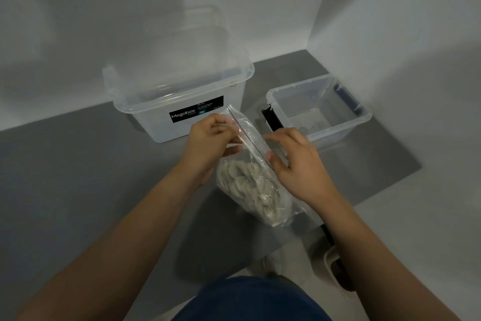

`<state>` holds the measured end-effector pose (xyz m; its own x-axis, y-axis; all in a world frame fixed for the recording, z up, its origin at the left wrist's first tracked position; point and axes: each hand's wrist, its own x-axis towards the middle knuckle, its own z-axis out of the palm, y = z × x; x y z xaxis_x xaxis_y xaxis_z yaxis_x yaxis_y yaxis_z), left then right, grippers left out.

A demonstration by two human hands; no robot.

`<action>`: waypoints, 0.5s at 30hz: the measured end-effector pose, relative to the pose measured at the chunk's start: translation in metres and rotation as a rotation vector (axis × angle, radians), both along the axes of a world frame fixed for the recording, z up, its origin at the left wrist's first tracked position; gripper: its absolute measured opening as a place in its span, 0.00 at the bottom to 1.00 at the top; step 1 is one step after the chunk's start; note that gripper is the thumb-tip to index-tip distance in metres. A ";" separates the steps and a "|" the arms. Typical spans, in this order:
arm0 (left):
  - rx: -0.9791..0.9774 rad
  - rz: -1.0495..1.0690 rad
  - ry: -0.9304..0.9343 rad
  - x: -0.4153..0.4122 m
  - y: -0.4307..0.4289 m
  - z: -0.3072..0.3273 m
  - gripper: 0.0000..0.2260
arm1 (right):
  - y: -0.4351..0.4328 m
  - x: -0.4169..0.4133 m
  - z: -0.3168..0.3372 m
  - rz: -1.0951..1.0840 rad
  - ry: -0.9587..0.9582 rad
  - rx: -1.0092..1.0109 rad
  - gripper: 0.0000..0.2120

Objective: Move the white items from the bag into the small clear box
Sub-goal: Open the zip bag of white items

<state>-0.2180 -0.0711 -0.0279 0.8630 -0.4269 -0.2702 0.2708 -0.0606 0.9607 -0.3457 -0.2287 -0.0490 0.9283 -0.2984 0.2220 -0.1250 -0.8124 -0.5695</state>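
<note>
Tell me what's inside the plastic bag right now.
The plastic bag holds a bunched pile of white items. What they are, and their count, cannot be told: they overlap and the wrinkled plastic blurs them.

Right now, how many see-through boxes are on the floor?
2. The big box with the black label sits on the left by the wall. The small clear box is on the right, open, beyond the right hand. None seem hidden.
</note>
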 end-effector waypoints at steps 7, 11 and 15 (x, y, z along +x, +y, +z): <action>-0.054 -0.120 0.021 0.003 -0.007 0.007 0.08 | 0.015 0.029 0.019 0.061 -0.009 0.512 0.12; -0.141 -0.217 0.132 0.003 -0.002 0.001 0.10 | 0.013 0.025 0.012 0.074 -0.038 0.790 0.09; -0.186 -0.269 0.130 0.001 0.004 -0.003 0.12 | 0.007 0.019 0.014 0.049 -0.047 0.847 0.07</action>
